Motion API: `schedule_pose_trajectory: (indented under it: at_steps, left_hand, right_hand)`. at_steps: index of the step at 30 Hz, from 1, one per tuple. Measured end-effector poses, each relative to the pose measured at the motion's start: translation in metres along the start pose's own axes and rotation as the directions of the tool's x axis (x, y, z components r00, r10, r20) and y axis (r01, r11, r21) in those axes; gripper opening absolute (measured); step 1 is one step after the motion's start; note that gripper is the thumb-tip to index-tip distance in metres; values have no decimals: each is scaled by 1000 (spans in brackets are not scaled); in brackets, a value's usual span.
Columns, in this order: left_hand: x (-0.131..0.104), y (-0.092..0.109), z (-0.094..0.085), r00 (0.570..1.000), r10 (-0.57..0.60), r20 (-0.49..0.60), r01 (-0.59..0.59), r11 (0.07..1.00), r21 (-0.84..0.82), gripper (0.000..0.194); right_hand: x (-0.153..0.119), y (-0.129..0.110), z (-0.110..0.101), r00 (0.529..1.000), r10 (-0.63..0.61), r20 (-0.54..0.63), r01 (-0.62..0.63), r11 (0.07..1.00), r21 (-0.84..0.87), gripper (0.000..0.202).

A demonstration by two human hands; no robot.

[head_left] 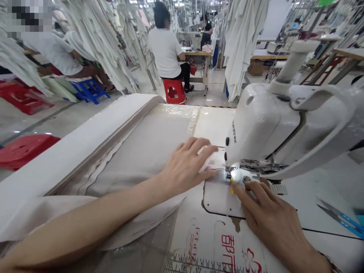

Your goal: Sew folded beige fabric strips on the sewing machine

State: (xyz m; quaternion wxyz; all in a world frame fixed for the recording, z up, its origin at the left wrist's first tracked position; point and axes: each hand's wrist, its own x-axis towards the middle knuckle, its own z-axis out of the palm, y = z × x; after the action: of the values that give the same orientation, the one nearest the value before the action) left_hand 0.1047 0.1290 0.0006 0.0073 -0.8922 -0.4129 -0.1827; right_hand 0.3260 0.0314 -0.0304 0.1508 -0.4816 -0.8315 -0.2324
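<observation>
My left hand (pixel 187 163) is open, its fingers stretched toward the needle area over a small white fabric piece (pixel 214 161). That piece lies on the bed of a white sewing machine (pixel 264 125), just left of the presser foot (pixel 228 172). My right hand (pixel 267 208) rests on the bed to the right, with its index finger reaching to a small yellow part (pixel 232 187) by the foot. The other right fingers are bent and apart, with nothing visible in them. Under my left forearm lies large pale fabric (pixel 136 151).
Blue-handled scissors (pixel 341 220) lie at the right. A printed ruler (pixel 196 265) runs along the front edge. Beyond the table a person (pixel 165 49) sits on a red stool (pixel 174 91). Hanging pale garments (pixel 241 45) and another red stool (pixel 28 149) stand around.
</observation>
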Motion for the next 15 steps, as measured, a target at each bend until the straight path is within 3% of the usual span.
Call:
schedule_pose_trajectory:
  at_steps: [1, 3, 5, 7, 10, 13, 15]
  left_hand:
    - [0, 2, -9, 992, -94, 89, 90, 995, 49, 41]
    - [1, 5, -24, 923, -221, 315, 195, 974, 112, 29]
    - [2, 7, -36, 863, -223, 453, 194, 975, 111, 27]
    - [0, 5, -47, 877, -187, 444, 173, 982, 72, 33]
    - [-13, -1, -68, 919, -156, 363, 214, 969, -127, 31]
    - [-40, -4, -97, 934, -120, 336, 253, 888, -384, 30]
    - [-59, 1, -114, 925, -123, 360, 315, 780, -541, 34]
  right_hand:
    - [1, -1, -1, 1000, 4, -3, -4, 1000, -4, 45]
    - [3, -3, -2, 1000, 4, -3, -4, 1000, 1, 42]
    - [5, -6, -3, 1000, 0, -21, 0, 999, 35, 38]
    - [6, -7, -5, 999, -4, -51, 8, 996, 85, 35]
    - [4, -9, -10, 995, -17, -96, 32, 987, 157, 32]
    - [1, -15, -22, 995, 20, -98, 6, 968, 250, 34]
    - [2, -26, -32, 993, 103, -58, -73, 920, 385, 35]
